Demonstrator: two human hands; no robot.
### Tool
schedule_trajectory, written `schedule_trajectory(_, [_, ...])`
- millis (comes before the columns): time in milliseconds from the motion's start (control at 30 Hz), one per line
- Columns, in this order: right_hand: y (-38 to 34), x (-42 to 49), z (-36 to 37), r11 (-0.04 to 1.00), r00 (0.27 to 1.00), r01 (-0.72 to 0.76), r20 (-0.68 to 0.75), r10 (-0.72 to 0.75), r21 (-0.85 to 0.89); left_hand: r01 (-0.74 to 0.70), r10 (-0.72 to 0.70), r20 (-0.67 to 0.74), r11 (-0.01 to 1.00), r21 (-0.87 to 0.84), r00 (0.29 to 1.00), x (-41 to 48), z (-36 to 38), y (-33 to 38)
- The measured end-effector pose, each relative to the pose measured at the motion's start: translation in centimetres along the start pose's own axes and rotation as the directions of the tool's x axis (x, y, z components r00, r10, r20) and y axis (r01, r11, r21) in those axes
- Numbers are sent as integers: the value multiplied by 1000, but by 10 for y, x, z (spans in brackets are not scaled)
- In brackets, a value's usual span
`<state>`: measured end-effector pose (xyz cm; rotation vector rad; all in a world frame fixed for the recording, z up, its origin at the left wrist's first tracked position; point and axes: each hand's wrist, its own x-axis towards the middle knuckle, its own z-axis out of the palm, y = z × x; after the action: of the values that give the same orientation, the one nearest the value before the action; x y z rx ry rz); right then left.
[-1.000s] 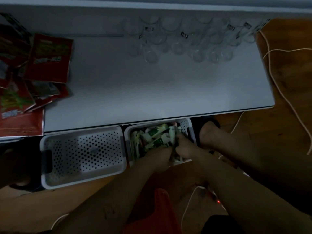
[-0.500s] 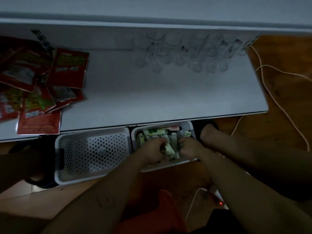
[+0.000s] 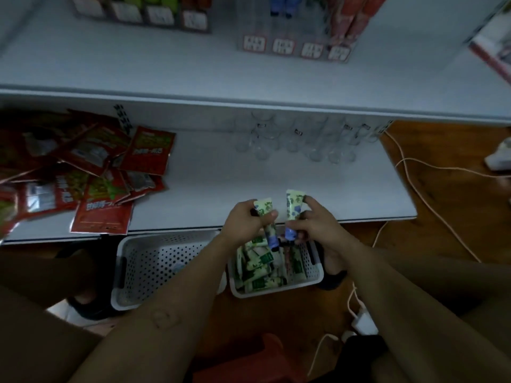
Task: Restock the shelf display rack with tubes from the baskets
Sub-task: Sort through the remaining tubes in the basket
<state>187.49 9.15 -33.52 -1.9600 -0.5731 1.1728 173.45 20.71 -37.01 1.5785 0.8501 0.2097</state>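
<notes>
My left hand grips a pale green tube with a blue cap, and my right hand grips a second such tube. Both tubes point cap-down over the front edge of the lower shelf. Below them on the floor stands a white perforated basket holding several more tubes. A clear display rack with labelled slots stands on the upper shelf; red-orange tubes fill its right slot.
A second white basket sits left of the first. Red snack packets lie piled on the lower shelf's left. Clear glasses stand at its back. White cables run across the wooden floor at right. A red stool is between my knees.
Both hands rose out of the tube basket, each with a tube, to the shelf's front edge. The view tilted up, bringing the upper shelf and its rack into sight.
</notes>
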Motion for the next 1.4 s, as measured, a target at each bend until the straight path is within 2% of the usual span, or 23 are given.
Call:
schedule_trajectory(167, [-74,-26,-7,964,966,256,-11,-258,-73,-135,134,-43,990,-32,990,-11,-41,70])
schedule_trajectory(267, [-125,-43,-15,909,920,368,-66,-387,-198,-278,275,-144,960,-5,951,-18,-68,126])
schedule_trajectory(333, [-158,-53,-23,844,861,437,-126,-492,-311,-358,370,-204,929,93,906,-22,-83,161])
schedule_trajectory(433, [-203,-64,-34,721,725,542,-193,-661,-431,-433,497,-183,849,301,848,-32,-99,211])
schedule_trajectory(500, [-228,-70,-42,657,651,655,-163,-741,-373,-484,572,-175,791,374,801,-37,-107,242])
schedule_trajectory(567, [-251,-71,-49,633,617,702,-166,-769,-326,-516,618,-244,771,375,747,-40,-114,272])
schedule_trajectory(667, [-279,-64,-62,591,555,724,-209,-805,-356,-525,650,-299,750,402,699,-33,-125,303])
schedule_trajectory(800, [-301,-46,-85,523,463,629,-264,-846,-575,-484,667,-344,729,484,661,-11,-135,320])
schedule_trajectory(967, [-315,-12,-97,481,434,610,-243,-868,-630,-405,690,-358,684,607,629,22,-138,327])
schedule_trajectory(1067, [-321,15,-93,438,454,535,-191,-870,-722,-345,677,-349,669,658,648,46,-133,328])
schedule_trajectory(1200, [-327,39,-89,328,419,448,-128,-899,-832,-304,669,-307,634,711,677,74,-128,321])
schedule_trajectory(1400, [-333,48,-90,336,440,445,-124,-889,-830,-338,714,-324,617,711,621,87,-128,308])
